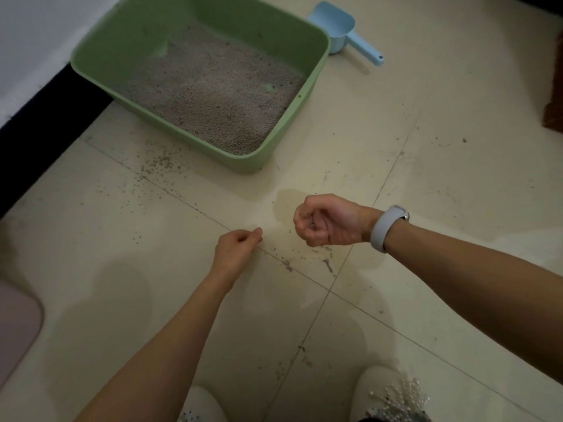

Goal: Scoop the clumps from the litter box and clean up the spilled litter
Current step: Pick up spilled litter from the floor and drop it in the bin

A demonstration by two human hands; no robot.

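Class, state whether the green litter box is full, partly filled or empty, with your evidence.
Partly filled: grey litter covers the floor of the litter box, leaving its green inner walls bare well above.

Cream tiled floor (396, 300). Green litter box (243, 159) at wall corner; blue scoop (344, 32) just beside its far right. Spilled litter (158, 166) scattered along grout lines.
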